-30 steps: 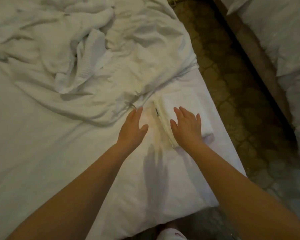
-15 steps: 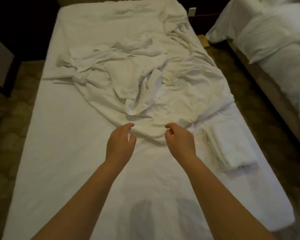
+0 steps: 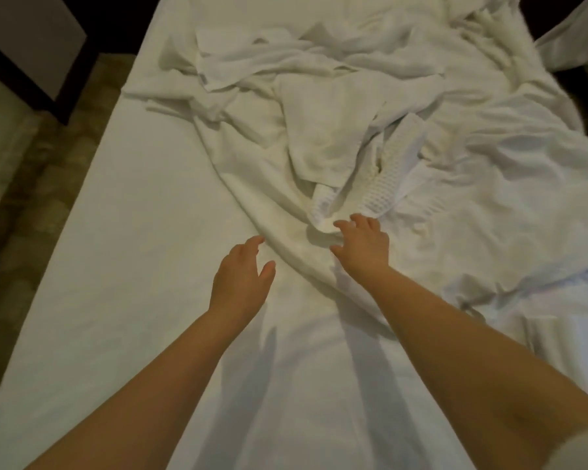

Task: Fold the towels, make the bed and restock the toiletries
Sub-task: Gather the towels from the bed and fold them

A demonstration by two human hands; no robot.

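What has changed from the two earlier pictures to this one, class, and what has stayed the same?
The right hand left the folded towel, now out of view, and moved forward to reach the near end of the waffle towel in the crumpled pile; no hold shows yet. The left hand followed, open above the sheet. The pile stayed heaped and unfolded.

Dim, warm indoor light with a yellowish cast turns the white bed sheet [image 3: 116,266] grey-cream. Soft-edged arm shadows fall on it toward 6 o'clock from the left hand [image 3: 240,279] and right hand [image 3: 364,247], which puts the light source ahead, around 12 o'clock. A cooler, bluish patch lies at 3 o'clock. The corners at 10 and 2 o'clock sink almost to black. Slight blur softens the fabric folds, and straight edges bow near the frame's borders.
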